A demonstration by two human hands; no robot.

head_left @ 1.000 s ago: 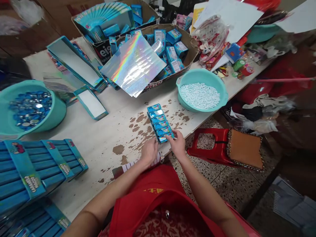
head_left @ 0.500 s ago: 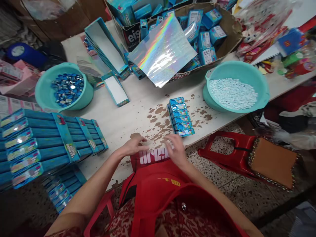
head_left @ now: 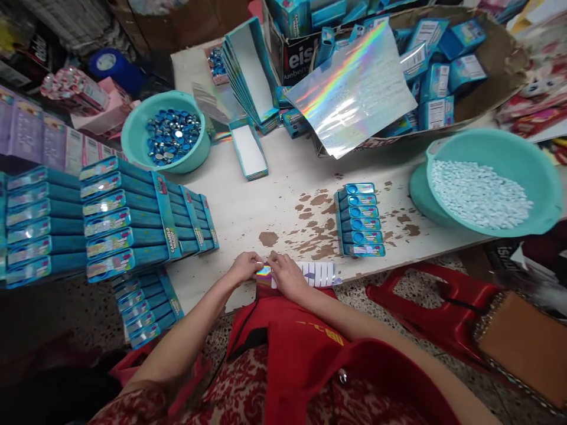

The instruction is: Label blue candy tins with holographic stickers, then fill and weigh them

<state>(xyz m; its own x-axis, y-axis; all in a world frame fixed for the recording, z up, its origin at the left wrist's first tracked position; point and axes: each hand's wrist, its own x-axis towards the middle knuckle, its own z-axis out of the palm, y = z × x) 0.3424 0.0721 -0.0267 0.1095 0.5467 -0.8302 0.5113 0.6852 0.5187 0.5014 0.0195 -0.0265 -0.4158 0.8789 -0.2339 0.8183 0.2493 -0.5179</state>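
A shiny strip of label stickers (head_left: pixel 321 274) with white bars lies along the front edge of the table, against the red apron. At its left end, my left hand (head_left: pixel 243 267) is closed, thumb and fingers pinching the glossy corner. My right hand (head_left: pixel 289 276) lies over the strip close beside the left one, its fingertips bent and pressed together at the same end. What exactly sits between those right fingertips is hidden. Just right of the hands stands a row of small blue boxes (head_left: pixel 361 227) in a blue tray.
A turquoise tub of blue discs (head_left: pixel 130 139) is at back left, another of pale tablets (head_left: pixel 551 189) at right. Stacked blue packs (head_left: pixel 150 254) stand at left. A holographic sheet (head_left: pixel 354 94) leans on a cardboard box (head_left: pixel 500 77). A red stool (head_left: pixel 411 316) is at right.
My hands were apart with fingers spread over the strip; now they have come together and closed at its left end. The view has swung left, so things sit further right.
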